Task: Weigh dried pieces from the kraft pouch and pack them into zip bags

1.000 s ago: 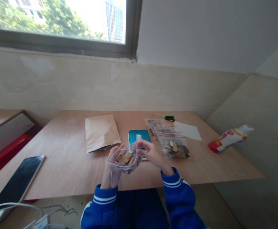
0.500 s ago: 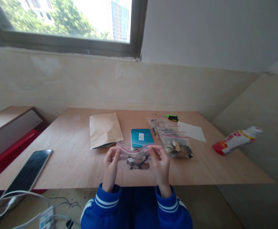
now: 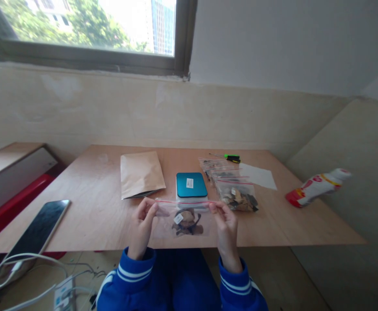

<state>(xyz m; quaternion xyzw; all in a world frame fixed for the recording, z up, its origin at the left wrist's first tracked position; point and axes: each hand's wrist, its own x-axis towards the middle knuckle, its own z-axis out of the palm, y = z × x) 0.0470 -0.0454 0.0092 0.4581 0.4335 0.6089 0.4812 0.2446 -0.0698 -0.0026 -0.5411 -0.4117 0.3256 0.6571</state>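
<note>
Zip bag (image 3: 185,222) stretched taut, left hand (image 3: 141,226) and right hand (image 3: 227,229) pinching top corners tight; teal case (image 3: 191,185) just beyond at twelve o'clock.

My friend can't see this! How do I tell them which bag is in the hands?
Find the wooden table under the window. At its front edge, the left hand and right hand hold up a clear zip bag. Unlike the fuller bags lying nearby, it holds few pieces.
</note>
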